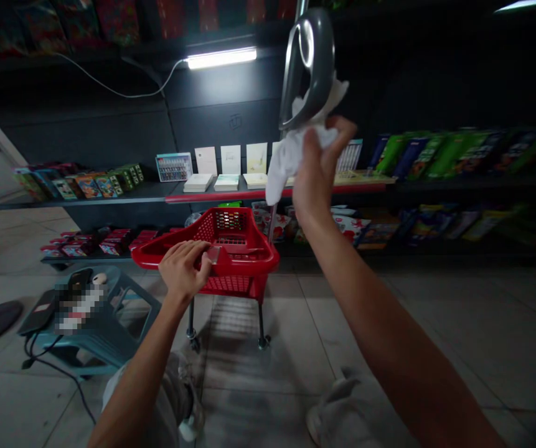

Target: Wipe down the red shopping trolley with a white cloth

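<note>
A blurred patch [81,306] on the stool [122,339] can't be read; the grey tool [309,65] runs off the top edge; the right hand [319,171] hides much of the white cloth [281,171].

The right arm is stretched way up and out, pretty much like a salute gone sideways. The bare right forearm [389,330] is angled diagonally up from the bottom corner, the right wrist [312,218] is kept fairly straight, and the right hand [319,168] is raised high, its fingers [312,149] clenched tight around something. The left arm is held much lower, with the bare left forearm [141,367] coming in from the bottom edge — and the left hand [182,269] is turned knuckles-up, its left fingers [200,256] curled forward in a light grip.
</note>
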{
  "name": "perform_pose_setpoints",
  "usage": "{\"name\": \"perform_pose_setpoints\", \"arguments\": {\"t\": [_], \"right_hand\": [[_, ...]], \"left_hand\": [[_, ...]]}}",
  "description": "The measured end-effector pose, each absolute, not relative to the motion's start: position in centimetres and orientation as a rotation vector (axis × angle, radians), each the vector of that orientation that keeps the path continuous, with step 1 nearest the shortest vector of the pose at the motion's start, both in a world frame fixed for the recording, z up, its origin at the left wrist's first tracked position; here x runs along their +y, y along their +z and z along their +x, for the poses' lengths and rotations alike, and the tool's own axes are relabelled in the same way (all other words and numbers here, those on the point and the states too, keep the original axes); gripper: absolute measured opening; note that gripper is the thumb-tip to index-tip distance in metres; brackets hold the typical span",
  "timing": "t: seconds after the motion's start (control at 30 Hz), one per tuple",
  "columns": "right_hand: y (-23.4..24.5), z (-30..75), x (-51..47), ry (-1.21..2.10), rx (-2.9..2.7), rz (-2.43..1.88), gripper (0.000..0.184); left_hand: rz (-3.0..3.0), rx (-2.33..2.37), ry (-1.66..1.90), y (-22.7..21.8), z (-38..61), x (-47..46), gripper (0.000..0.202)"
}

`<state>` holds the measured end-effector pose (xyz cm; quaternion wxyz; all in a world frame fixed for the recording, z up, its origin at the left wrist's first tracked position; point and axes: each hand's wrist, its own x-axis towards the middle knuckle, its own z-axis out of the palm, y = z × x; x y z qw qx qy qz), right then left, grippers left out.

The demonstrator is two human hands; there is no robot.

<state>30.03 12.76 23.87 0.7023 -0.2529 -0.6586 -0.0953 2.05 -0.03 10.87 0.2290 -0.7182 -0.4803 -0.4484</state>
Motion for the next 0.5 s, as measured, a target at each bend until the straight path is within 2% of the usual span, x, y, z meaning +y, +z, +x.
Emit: {"name": "perform_pose_setpoints", "arguments": {"t": [0.13,0.37,0.5], "right_hand": [[24.2,26.6,14.5,-0.313,-1.475,-0.587,0.041],[18.6,25.0,10.4,-0.37,-1.611,-0.849,0.042],[16.4,24.4,8.6,-0.235,-1.574,-0.884,0.046]], "left_hand": [[-1.989,-1.263,-1.295,10.7,1.0,0.6,0.028],[-2.003,-1.243,-1.349,10.3,-0.7,1.3,0.03],[-2.011,-1.299,-1.336,10.3,-1.0,1.4,0.032]]}}
